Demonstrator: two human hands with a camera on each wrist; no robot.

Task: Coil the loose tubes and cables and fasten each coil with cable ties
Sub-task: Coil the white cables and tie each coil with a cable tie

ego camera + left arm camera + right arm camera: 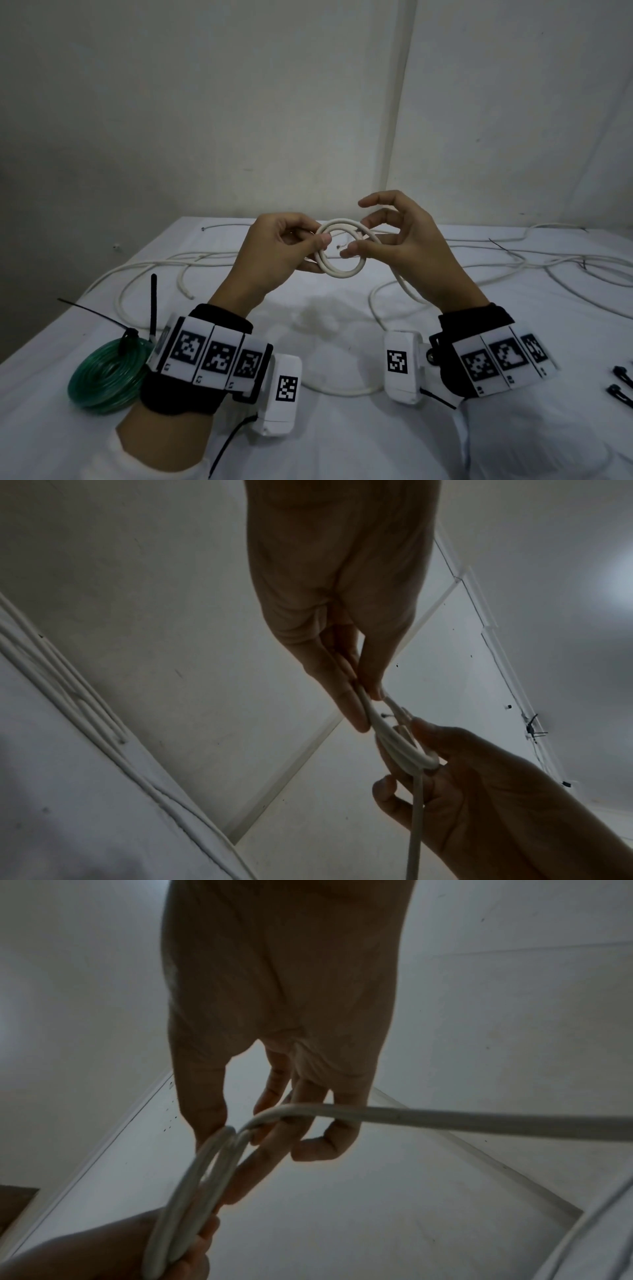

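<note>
Both hands hold a small coil of white cable (342,270) in the air above the table. My left hand (318,245) pinches the coil's left side between thumb and fingers; the left wrist view shows that left hand (359,710) pinching the loops (394,739) edge-on. My right hand (358,236) holds the coil's right side, thumb in front, fingers curled behind. In the right wrist view the cable (445,1119) crosses the curled fingers (325,1139) and runs off right. The cable's tail (407,291) drops from the right hand to the table.
A coiled green tube (106,373) with black cable ties (132,334) fastened on it lies at the front left. Loose white cables (191,260) sprawl across the back of the white-covered table (342,445). Spare black cable ties (620,380) lie at the right edge.
</note>
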